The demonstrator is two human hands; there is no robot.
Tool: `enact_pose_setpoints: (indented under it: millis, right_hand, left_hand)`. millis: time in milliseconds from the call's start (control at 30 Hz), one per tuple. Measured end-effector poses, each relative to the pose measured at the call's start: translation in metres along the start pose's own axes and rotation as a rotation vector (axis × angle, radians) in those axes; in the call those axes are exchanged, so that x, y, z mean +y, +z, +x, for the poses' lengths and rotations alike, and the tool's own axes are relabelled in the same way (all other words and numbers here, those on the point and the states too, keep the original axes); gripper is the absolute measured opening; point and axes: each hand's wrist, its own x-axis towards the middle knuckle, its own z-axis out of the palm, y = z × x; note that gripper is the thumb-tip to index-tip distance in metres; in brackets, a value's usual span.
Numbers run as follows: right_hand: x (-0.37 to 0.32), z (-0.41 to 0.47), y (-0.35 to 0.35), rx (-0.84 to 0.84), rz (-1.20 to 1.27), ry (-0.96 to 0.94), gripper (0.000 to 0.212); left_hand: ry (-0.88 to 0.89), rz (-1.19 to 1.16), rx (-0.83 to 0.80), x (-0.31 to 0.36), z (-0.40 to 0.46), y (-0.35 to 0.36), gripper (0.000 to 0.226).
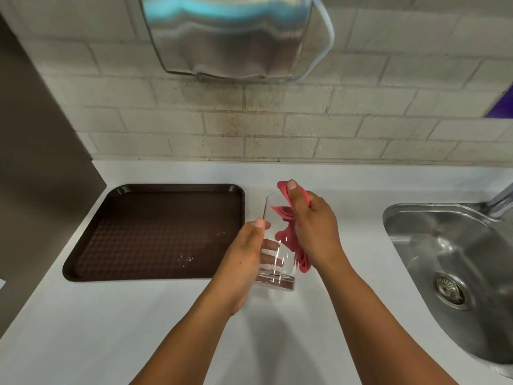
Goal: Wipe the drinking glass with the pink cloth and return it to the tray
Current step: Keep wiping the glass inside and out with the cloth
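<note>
Two hands work one clear drinking glass (274, 243), held tilted above the white tabletop (111, 329), at 3 o'clock of the brown textured tray (155, 232). The left hand (244, 262) has its grip wrapped round the lower wall; the right hand (313, 226) pinches the soft, limp pink cloth (288, 240) over the rim. Smooth, rigid, thin-walled glass looks slippery and breakable; its thick, heavier base seems the safest hold. A steel sink (444, 259) lies at 3 o'clock.
</note>
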Motion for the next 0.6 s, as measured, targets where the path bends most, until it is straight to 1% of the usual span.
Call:
enact_pose_setpoints:
  millis: [167,200,267,300,367,433,467,500,567,600]
  right_hand:
    - [0.004,0.0,0.007,0.098,0.077,0.049,0.044]
    - [0.004,-0.003,0.009,0.091,0.065,0.039,0.043]
    - [0.007,-0.015,0.013,0.046,0.037,0.04,0.044]
    - [0.008,-0.022,0.014,0.012,0.056,0.063,0.045]
    - [0.011,-0.037,0.017,-0.063,0.151,0.126,0.05]
    - [0.011,-0.051,0.022,-0.13,0.279,0.234,0.051]
    - [0.011,-0.059,0.025,-0.154,0.338,0.279,0.05]
    - [0.011,-0.067,0.028,-0.174,0.373,0.318,0.049]
    - [0.014,-0.081,0.033,-0.197,0.367,0.332,0.054]
    - [0.015,-0.086,0.034,-0.198,0.331,0.291,0.058]
  left_hand:
    - [-0.03,-0.018,0.025,0.005,-0.008,0.009,0.042]
    - [-0.023,-0.03,0.027,0.005,-0.009,0.013,0.048]
    - [0.023,-0.031,0.027,0.003,-0.007,0.015,0.068]
    - [0.057,-0.022,0.034,0.005,-0.007,0.015,0.072]
    - [0.113,-0.042,0.046,0.008,-0.005,0.011,0.071]
    - [0.137,-0.058,0.06,0.012,-0.001,0.008,0.072]
    - [0.137,-0.08,0.068,0.014,0.001,0.007,0.068]
    - [0.139,-0.122,0.083,0.018,0.003,0.006,0.059]
    - [0.141,-0.191,0.097,0.022,0.009,0.002,0.045]
    - [0.134,-0.214,0.086,0.023,0.011,0.001,0.046]
